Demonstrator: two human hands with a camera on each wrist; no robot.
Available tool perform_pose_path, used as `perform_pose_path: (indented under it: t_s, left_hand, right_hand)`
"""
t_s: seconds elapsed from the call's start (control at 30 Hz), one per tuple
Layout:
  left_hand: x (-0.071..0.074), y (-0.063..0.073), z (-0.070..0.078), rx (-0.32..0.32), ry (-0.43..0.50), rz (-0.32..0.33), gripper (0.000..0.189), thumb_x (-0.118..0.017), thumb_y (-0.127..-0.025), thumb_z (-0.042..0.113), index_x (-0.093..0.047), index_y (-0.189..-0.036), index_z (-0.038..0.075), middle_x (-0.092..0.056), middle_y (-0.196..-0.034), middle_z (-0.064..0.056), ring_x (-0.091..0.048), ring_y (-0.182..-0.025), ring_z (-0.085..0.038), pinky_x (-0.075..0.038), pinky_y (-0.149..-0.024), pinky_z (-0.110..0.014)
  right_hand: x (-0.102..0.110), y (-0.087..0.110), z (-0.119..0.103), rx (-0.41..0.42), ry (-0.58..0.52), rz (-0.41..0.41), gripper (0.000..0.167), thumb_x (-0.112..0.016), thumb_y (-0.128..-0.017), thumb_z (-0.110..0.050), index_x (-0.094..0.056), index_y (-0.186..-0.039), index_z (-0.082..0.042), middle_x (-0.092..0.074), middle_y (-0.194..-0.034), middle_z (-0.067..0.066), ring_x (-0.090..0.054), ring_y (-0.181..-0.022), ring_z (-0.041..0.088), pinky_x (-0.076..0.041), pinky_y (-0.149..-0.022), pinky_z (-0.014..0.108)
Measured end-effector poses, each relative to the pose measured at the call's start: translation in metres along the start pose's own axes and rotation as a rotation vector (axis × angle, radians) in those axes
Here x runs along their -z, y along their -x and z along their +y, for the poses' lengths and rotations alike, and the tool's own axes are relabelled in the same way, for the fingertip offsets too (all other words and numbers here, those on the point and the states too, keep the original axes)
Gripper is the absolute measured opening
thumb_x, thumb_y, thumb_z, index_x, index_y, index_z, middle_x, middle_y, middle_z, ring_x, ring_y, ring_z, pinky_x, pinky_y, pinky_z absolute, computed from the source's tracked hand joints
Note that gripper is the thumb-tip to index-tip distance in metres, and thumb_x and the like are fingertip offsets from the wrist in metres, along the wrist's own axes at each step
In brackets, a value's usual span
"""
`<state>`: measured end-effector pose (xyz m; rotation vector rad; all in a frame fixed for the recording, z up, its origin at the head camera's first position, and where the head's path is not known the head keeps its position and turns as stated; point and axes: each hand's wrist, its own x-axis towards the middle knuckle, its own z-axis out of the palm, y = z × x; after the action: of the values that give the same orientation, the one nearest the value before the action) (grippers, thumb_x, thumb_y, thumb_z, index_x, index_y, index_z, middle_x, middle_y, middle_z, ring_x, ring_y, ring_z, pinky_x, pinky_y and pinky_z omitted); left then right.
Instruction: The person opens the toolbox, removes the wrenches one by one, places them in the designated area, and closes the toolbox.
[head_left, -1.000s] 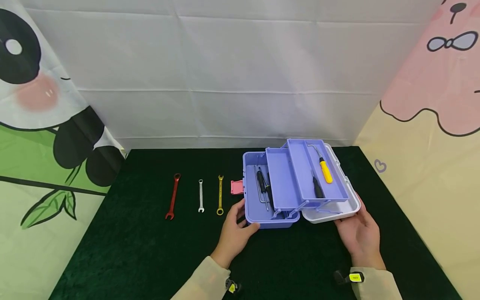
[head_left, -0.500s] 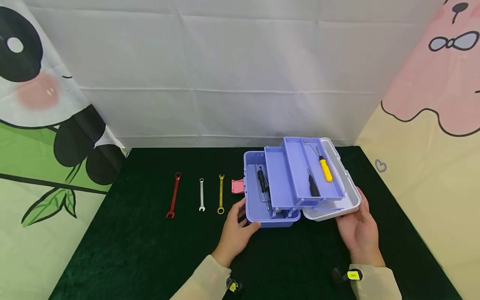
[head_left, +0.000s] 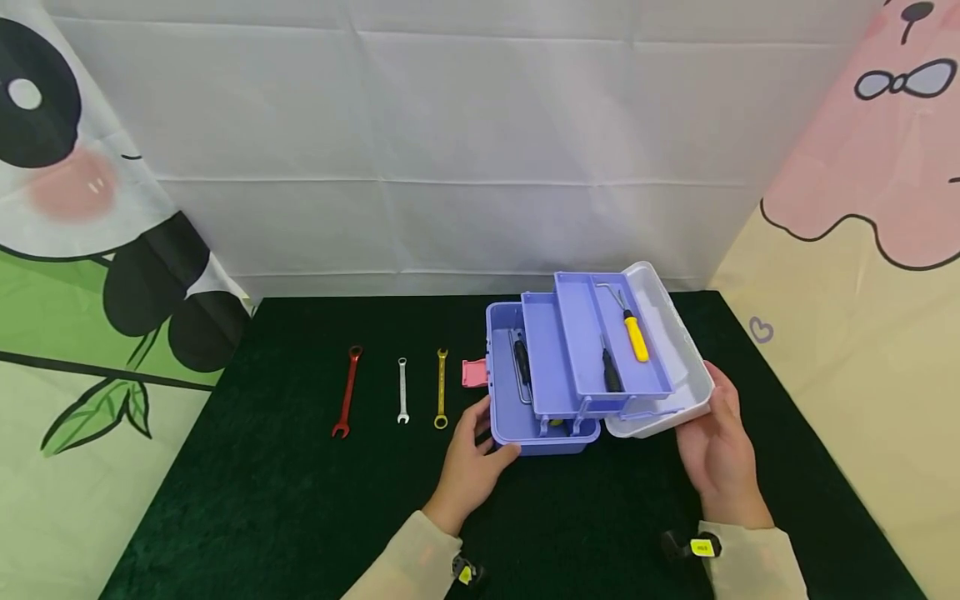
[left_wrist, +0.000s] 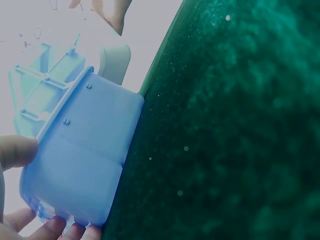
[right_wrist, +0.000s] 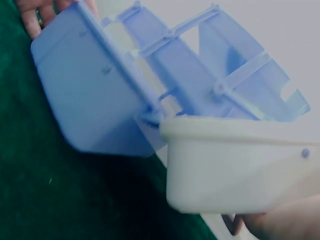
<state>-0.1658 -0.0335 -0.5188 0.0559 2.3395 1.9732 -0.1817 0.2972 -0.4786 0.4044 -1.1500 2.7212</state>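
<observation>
A lilac toolbox stands open on the dark green cloth, its tiered trays fanned out to the right. My left hand grips the front left corner of the base, thumb at the rim and fingers along the side. The white lid tilts up on the right, and my right hand holds its outer edge from below, as the right wrist view also shows. In the upper tray lie a yellow-handled hooked tool and a black-handled tool. Black-handled tools lie in the base, partly hidden by the trays.
Left of the toolbox lie a red wrench, a small silver wrench and a yellow wrench, roughly parallel. A pink latch juts from the box's left side. A white cloth backdrop rises behind the table.
The lid has tipped further upward with my right hand on it. The trays and the tools in them have shifted left over the base. My left hand stays in place.
</observation>
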Motion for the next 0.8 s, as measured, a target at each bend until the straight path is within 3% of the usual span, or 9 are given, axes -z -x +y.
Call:
perform_pose_path:
  t_s: [0.2,0.37,0.63,0.8]
  left_hand:
    - [0.001,-0.001,-0.002,-0.002,0.005,-0.008,0.077,-0.074,-0.094,0.018,-0.031,-0.157,0.023,-0.039,-0.155,-0.006,-0.042,-0.142,-0.027,-0.041,-0.115,-0.049]
    - [0.001,-0.001,-0.002,-0.011,0.010,-0.008,0.077,-0.073,-0.094,0.018,-0.030,-0.158,0.024,-0.038,-0.156,-0.006,-0.042,-0.142,-0.027,-0.040,-0.115,-0.049]
    - [0.001,0.000,-0.001,0.001,0.007,-0.011,0.077,-0.074,-0.094,0.020,-0.030,-0.157,0.025,-0.038,-0.157,-0.006,-0.041,-0.143,-0.028,-0.040,-0.115,-0.051]
    - [0.001,-0.001,-0.001,-0.006,0.006,-0.015,0.077,-0.074,-0.094,0.020,-0.030,-0.157,0.025,-0.038,-0.157,-0.006,-0.042,-0.143,-0.028,-0.040,-0.115,-0.051]
  right_hand:
    - [-0.013,-0.002,-0.007,-0.031,0.170,0.014,0.044,-0.033,-0.112,-0.019,-0.024,-0.155,-0.012,-0.014,-0.162,0.006,-0.016,-0.145,0.029,-0.039,-0.114,0.025]
    - [-0.022,-0.004,-0.011,-0.045,0.345,-0.005,0.046,-0.029,-0.113,-0.021,-0.019,-0.157,-0.012,-0.013,-0.162,0.004,-0.017,-0.143,0.028,-0.032,-0.116,0.026]
    - [-0.036,-0.006,-0.014,-0.073,0.534,0.023,0.046,-0.031,-0.113,-0.019,-0.025,-0.157,-0.012,-0.014,-0.160,0.000,-0.016,-0.141,0.027,-0.009,-0.126,0.045]
    - [-0.044,-0.008,-0.015,-0.076,0.645,0.023,0.047,-0.035,-0.112,-0.022,-0.029,-0.158,-0.016,-0.010,-0.161,0.001,-0.013,-0.141,0.027,-0.002,-0.126,0.053]
